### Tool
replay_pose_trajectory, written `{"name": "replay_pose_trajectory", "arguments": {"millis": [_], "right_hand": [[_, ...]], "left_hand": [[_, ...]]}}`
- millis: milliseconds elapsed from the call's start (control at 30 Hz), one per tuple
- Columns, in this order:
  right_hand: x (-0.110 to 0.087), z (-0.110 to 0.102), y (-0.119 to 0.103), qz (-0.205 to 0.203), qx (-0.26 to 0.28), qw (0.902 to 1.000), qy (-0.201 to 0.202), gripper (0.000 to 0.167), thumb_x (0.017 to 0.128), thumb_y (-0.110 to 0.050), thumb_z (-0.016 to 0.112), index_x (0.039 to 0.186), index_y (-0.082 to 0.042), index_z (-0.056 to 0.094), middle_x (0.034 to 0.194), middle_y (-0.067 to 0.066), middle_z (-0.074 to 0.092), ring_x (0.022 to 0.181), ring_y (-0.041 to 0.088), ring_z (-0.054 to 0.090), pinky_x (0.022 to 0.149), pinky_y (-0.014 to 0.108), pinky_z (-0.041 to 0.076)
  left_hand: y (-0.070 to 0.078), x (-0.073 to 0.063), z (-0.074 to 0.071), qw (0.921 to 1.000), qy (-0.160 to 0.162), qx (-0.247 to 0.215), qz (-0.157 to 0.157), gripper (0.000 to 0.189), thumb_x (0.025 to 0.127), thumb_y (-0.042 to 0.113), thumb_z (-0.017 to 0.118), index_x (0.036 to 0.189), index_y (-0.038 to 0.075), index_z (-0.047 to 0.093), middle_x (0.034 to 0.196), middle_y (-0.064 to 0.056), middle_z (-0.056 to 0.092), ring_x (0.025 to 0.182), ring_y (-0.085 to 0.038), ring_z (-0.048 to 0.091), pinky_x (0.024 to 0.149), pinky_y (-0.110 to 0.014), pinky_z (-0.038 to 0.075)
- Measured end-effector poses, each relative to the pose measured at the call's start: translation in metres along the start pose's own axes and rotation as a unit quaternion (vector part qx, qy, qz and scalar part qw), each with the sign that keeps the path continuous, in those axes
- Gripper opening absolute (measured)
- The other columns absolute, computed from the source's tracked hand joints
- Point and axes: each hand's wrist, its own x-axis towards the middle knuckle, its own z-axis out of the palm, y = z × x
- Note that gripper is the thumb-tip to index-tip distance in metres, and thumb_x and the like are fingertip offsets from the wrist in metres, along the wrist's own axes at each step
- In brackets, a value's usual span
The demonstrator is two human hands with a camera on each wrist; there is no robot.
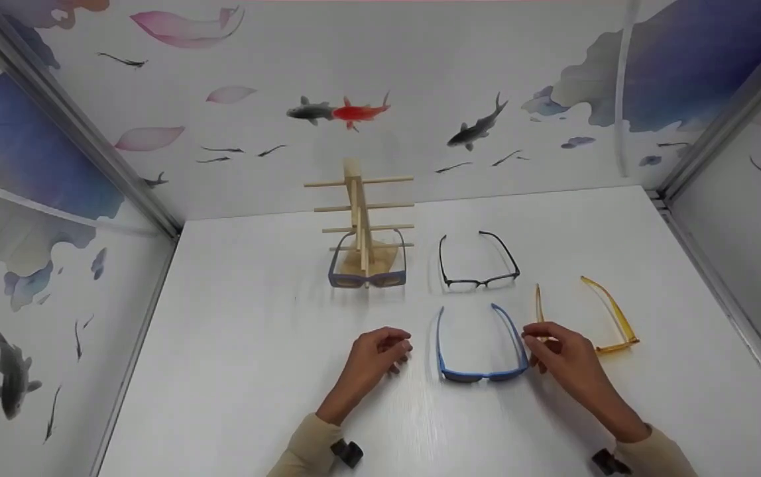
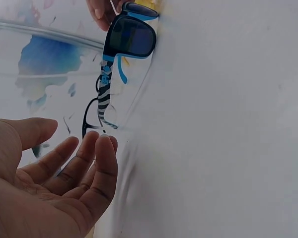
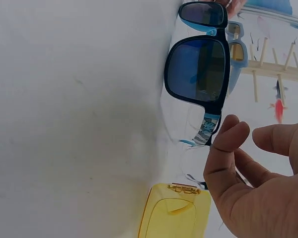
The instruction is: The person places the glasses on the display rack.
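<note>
Blue sunglasses (image 1: 463,376) with dark lenses lie on the table, temples unfolded and pointing away from me. My right hand (image 1: 569,354) is beside their right hinge, fingers loosely bent. In the right wrist view a gap shows between thumb and index finger, and the fingertips are close to the zebra-patterned temple (image 3: 207,130); whether they touch it I cannot tell. To the left of the sunglasses, my left hand (image 1: 377,354) hovers with relaxed fingers and holds nothing. Yellow glasses (image 1: 619,318) lie partly hidden behind my right hand.
A wooden glasses stand (image 1: 355,199) with several pegs stands at the back, bearing grey-blue glasses (image 1: 387,279) on its lowest part. Black-framed glasses (image 1: 512,260) lie right of it, behind the blue pair. Printed panels with fish (image 1: 476,129) enclose the white table (image 1: 234,371).
</note>
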Motion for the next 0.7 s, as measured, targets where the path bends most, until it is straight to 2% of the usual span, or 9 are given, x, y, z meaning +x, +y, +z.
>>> {"name": "replay_pose_trajectory", "arguments": {"millis": [167, 333, 567, 700], "right_hand": [[-0.001, 0.0, 0.003, 0.005, -0.002, 0.9999, -0.01, 0.028, 0.11, -0.013, 0.07, 0.134, 0.001, 0.071, 0.121, 0.019, 0.073, 0.076, 0.021, 0.07, 0.064, 0.027, 0.059], [-0.002, 0.0, 0.003, 0.019, 0.0, 0.9997, -0.017, 0.028, 0.11, -0.015, 0.07, 0.134, 0.0, 0.071, 0.122, 0.018, 0.073, 0.077, 0.021, 0.07, 0.064, 0.026, 0.059], [-0.004, 0.001, 0.005, 0.034, -0.01, 0.9991, -0.025, 0.031, 0.109, -0.016, 0.071, 0.136, -0.001, 0.07, 0.125, 0.019, 0.073, 0.07, 0.022, 0.069, 0.054, 0.028, 0.055], [-0.004, 0.003, 0.006, 0.047, -0.013, 0.9984, -0.029, 0.033, 0.108, -0.015, 0.071, 0.138, -0.002, 0.069, 0.128, 0.019, 0.073, 0.069, 0.022, 0.07, 0.053, 0.028, 0.055]], "left_hand": [[0.001, 0.001, 0.009, 0.9999, -0.011, -0.012, -0.001, 0.029, 0.109, 0.017, 0.07, 0.13, -0.004, 0.074, 0.111, -0.016, 0.079, 0.094, -0.03, 0.075, 0.072, -0.032, 0.064], [0.001, 0.003, 0.016, 0.9999, -0.015, -0.002, -0.006, 0.028, 0.109, 0.017, 0.071, 0.129, -0.002, 0.075, 0.108, -0.014, 0.079, 0.092, -0.028, 0.075, 0.071, -0.032, 0.064], [0.004, 0.005, 0.022, 0.9997, -0.021, -0.004, -0.013, 0.029, 0.108, 0.018, 0.072, 0.129, -0.002, 0.075, 0.107, -0.012, 0.079, 0.092, -0.029, 0.075, 0.071, -0.033, 0.064], [0.005, 0.005, 0.025, 0.9994, -0.029, -0.009, -0.016, 0.03, 0.108, 0.018, 0.072, 0.131, 0.0, 0.075, 0.107, -0.012, 0.079, 0.092, -0.029, 0.075, 0.073, -0.034, 0.065]]}}
